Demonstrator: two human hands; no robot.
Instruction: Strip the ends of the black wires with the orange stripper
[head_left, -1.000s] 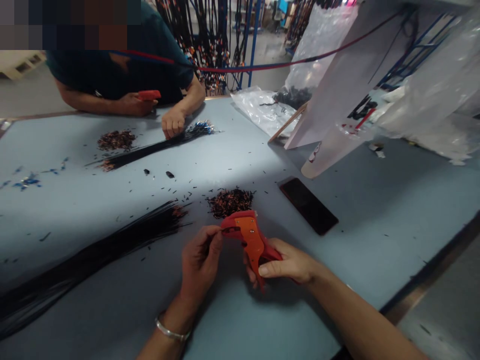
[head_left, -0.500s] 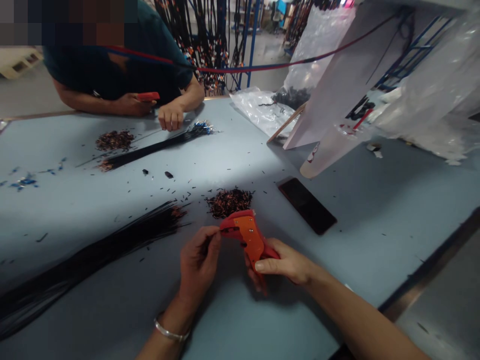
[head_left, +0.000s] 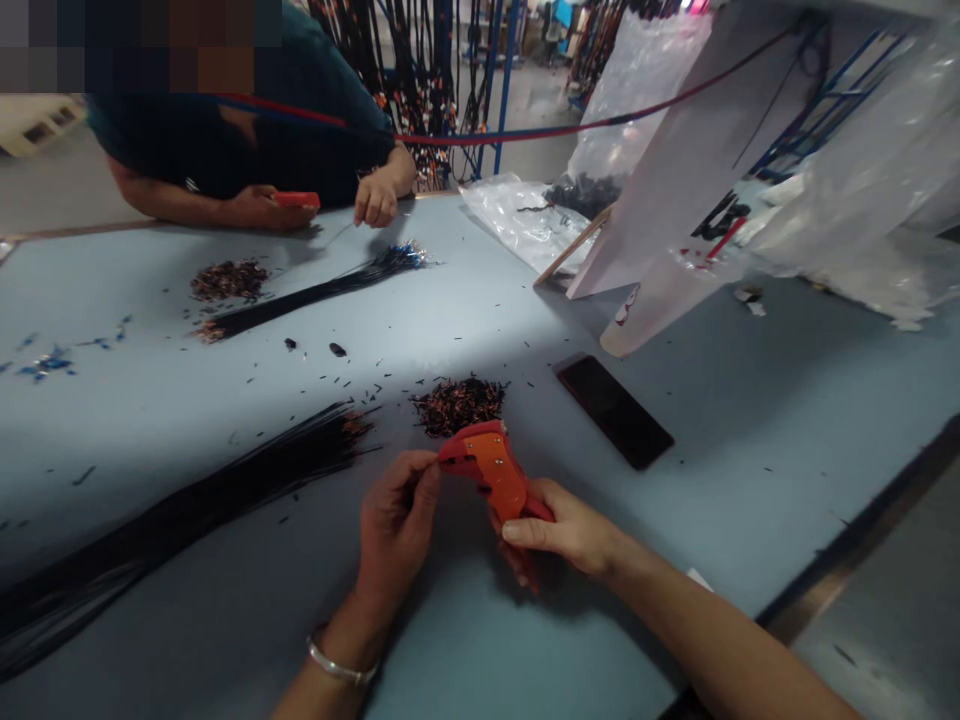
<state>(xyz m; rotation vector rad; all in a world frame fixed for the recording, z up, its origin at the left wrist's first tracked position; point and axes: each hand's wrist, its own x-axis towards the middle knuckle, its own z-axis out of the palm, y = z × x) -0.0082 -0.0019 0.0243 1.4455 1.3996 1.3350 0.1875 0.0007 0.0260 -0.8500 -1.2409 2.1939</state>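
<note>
My right hand (head_left: 555, 525) is wrapped round the handles of a red and orange wire stripper (head_left: 491, 465), its nose pointing left. My left hand (head_left: 401, 520) is closed in a pinch at the tool's jaws, on what appears to be a thin black wire, mostly hidden by the fingers. Left of this hand lies a long bundle of black wires (head_left: 225, 500), copper-coloured at the near tips. Just beyond the stripper sits a pile of black and copper-coloured offcuts (head_left: 461, 403).
Across the table (head_left: 750, 520) a co-worker (head_left: 247, 150) holds a red tool (head_left: 296, 200). A smaller wire bundle (head_left: 315, 290) and another offcut pile (head_left: 229, 280) lie there. To the right are a phone (head_left: 615, 410), a plastic cup (head_left: 660, 295) and plastic bags (head_left: 517, 215).
The stripper has shifted slightly left and tilted a little in my right hand. My left hand has barely moved. The co-worker's free hand has moved away from the small bundle, right and back.
</note>
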